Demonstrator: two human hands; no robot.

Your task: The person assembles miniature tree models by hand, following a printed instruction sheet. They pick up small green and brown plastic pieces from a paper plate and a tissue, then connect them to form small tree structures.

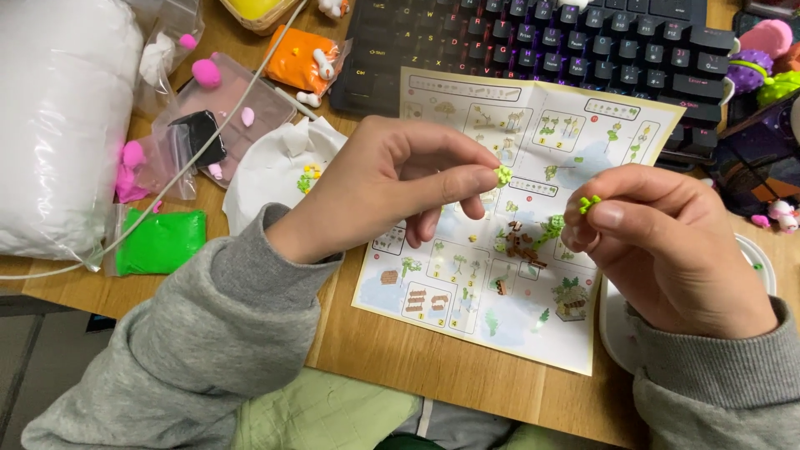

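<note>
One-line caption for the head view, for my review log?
Left hand and right hand each pinch a tiny green piece above an instruction sheet on a wooden desk.

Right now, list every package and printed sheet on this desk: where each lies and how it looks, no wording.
Instruction sheet: desk centre, under both hands, pale with small pictured steps.
Green packet: left edge, clear bag of bright green clay.
Orange packet: top, beside the keyboard.
Clear bags: upper left, holding pink lumps.
Large white bag: far left.

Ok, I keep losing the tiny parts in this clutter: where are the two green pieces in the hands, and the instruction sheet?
Left green piece (503,174): head view, its middle.
Right green piece (589,202): head view, its middle.
Instruction sheet (533,329): head view, bare lower part.
</note>
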